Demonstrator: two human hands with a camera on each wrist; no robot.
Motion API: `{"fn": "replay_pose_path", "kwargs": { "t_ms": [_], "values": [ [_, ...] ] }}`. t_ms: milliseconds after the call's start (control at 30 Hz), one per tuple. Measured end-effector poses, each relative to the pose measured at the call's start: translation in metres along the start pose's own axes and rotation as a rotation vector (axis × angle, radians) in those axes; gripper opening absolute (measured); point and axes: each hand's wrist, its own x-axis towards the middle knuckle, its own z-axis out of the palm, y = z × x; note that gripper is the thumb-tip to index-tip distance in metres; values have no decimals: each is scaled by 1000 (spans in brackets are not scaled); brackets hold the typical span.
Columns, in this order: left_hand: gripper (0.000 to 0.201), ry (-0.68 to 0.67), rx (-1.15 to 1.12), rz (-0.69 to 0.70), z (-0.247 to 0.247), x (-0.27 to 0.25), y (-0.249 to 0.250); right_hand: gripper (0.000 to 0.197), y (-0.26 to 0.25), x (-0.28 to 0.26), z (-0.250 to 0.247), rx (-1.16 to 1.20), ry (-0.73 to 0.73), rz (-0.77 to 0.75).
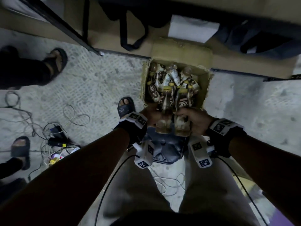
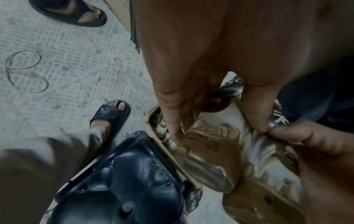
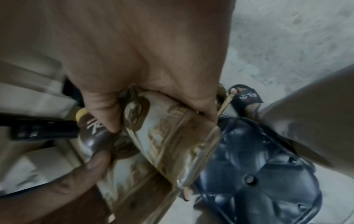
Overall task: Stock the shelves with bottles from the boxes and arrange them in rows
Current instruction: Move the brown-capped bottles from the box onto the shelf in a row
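Note:
An open cardboard box (image 1: 206, 88) stands on the floor against a low tan shelf board (image 1: 110, 38) and holds several brown drink bottles with yellow caps lying jumbled. My left hand (image 1: 150, 117) grips one bottle (image 1: 165, 110) by its lower body at the box's near edge. In the left wrist view, my left hand (image 2: 226, 134) closes fingers and thumb round this bottle (image 2: 206, 153). My right hand (image 1: 192, 119) grips a second bottle (image 1: 183, 108) right beside it. The right wrist view has my right hand (image 3: 107, 144) wrapped round that bottle (image 3: 172, 136).
A dark plastic stool (image 1: 167, 149) sits just below my hands, between my legs. Loose cables and chargers (image 1: 55, 139) lie on the floor to the left. Another person's sandalled feet (image 1: 53, 62) stand at far left. A white box (image 1: 192, 28) and dark bags rest on the shelf board.

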Motion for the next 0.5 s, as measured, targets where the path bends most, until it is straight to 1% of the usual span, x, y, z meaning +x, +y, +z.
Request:
{"fn": "replay_pose_path", "kwargs": {
  "t_ms": [33, 167, 300, 400, 500],
  "values": [
    [35, 16, -12, 10, -1, -17, 12, 10, -9, -19, 9, -5, -18, -45],
    [34, 89, -88, 81, -5, -88, 57, 23, -40, -94, 31, -25, -93, -196],
    [34, 74, -135, 181, -7, -151, 104, 29, -74, -169, 34, -66, -183, -355],
    [38, 59, -109, 301, -6, -192, 141, 34, -99, -222, 33, -132, -211, -481],
    [45, 60, -78, 396, -6, -226, 183, 34, -123, -269, 28, -149, -251, -590]
  ]
}}
